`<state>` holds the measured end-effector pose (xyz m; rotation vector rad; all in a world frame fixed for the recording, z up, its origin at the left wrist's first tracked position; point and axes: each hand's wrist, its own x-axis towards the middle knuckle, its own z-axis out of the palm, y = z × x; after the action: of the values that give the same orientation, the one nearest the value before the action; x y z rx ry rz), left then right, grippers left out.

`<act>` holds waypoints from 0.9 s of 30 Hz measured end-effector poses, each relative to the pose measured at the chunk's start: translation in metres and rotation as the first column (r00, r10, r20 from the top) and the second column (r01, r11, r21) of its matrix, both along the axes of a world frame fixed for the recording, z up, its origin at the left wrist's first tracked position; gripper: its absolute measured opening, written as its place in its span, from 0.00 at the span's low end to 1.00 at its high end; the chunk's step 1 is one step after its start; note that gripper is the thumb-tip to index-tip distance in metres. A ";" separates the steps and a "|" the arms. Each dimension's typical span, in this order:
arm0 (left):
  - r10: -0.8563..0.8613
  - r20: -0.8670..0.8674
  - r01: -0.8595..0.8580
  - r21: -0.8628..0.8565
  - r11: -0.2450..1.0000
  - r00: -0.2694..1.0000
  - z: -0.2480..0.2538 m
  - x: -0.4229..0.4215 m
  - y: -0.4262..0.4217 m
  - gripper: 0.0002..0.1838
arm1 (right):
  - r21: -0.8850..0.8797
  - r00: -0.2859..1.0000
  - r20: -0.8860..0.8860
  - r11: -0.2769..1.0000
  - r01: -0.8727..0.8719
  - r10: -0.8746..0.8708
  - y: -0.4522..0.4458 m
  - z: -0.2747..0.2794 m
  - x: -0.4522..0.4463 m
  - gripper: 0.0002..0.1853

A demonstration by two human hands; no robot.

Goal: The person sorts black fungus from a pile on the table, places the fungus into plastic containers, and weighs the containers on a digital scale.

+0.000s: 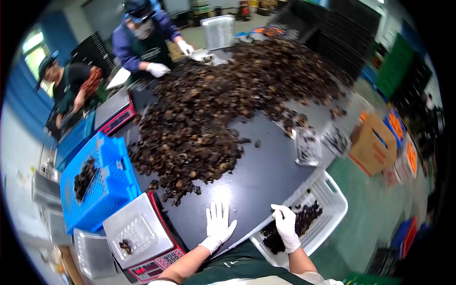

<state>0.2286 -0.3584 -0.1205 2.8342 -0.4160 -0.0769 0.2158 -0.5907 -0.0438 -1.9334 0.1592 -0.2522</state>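
The gloved left hand (219, 227) lies palm down on the dark bench (268, 156) at lower centre, its fingers apart and pointing toward the top of the frame. At lower right, the gloved right hand (286, 230) is over the white plastic basket (335, 202), its fingers bent; whether they are clamped on anything I cannot tell. The basket's long axis slants from lower centre up to the right, and dark mushroom pieces (309, 216) inside form a band along it. A large mushroom heap (204, 118) spreads from left of centre to upper right
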 end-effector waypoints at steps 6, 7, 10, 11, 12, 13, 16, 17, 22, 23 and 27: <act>-0.050 -0.090 0.039 -0.125 0.991 0.995 0.020 -0.016 0.021 0.33 | -0.485 0.802 0.115 0.738 -0.470 0.587 0.054 0.012 0.150 0.09; -0.053 -0.102 0.033 -0.194 0.980 0.993 0.021 -0.022 0.025 0.32 | -0.491 0.742 0.190 0.717 -0.496 0.643 0.070 0.011 0.174 0.09; -0.011 -0.142 -0.027 -0.266 0.964 0.990 0.025 -0.033 0.036 0.30 | -0.549 0.709 0.329 0.737 -0.394 0.624 0.118 0.004 0.250 0.12; -0.003 -0.144 -0.047 -0.343 0.938 0.990 0.024 -0.034 0.040 0.28 | -0.602 0.760 0.276 0.722 -0.341 0.589 0.127 -0.004 0.273 0.18; 0.001 -0.145 -0.062 -0.417 0.907 0.989 0.023 -0.035 0.043 0.26 | -0.636 0.825 0.197 0.709 -0.304 0.530 0.138 -0.020 0.283 0.22; 0.028 -0.151 -0.088 -0.411 0.907 0.988 0.023 -0.036 0.043 0.26 | -0.671 0.882 0.118 0.691 -0.268 0.456 0.148 -0.037 0.290 0.27; 0.203 -0.239 -0.306 -0.562 0.768 0.949 0.031 -0.030 0.045 0.22 | -0.792 0.802 0.030 0.504 -0.345 0.596 0.157 -0.026 0.249 0.34; 0.265 -0.257 -0.368 -0.605 0.706 0.930 0.036 -0.027 0.048 0.22 | -0.788 0.759 0.026 0.480 -0.385 0.651 0.154 -0.020 0.235 0.34; 0.466 0.043 -0.388 -0.489 0.781 0.884 0.045 0.038 0.075 0.24 | -0.734 0.541 0.094 0.426 -0.530 0.836 0.140 -0.023 0.188 0.28; 0.481 0.115 -0.384 -0.456 0.803 0.869 0.040 0.056 0.078 0.23 | -0.694 0.524 0.120 0.449 -0.563 0.843 0.138 -0.018 0.188 0.28; 0.504 0.042 -0.487 -0.195 0.851 0.863 0.057 0.116 0.085 0.35 | -0.780 0.820 0.149 0.575 -0.246 0.553 0.139 -0.019 0.211 0.31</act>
<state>0.3448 -0.2735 -0.0639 2.6759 0.2923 0.1872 0.4272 -0.4519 -0.0626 -2.6020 -0.7872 -0.4157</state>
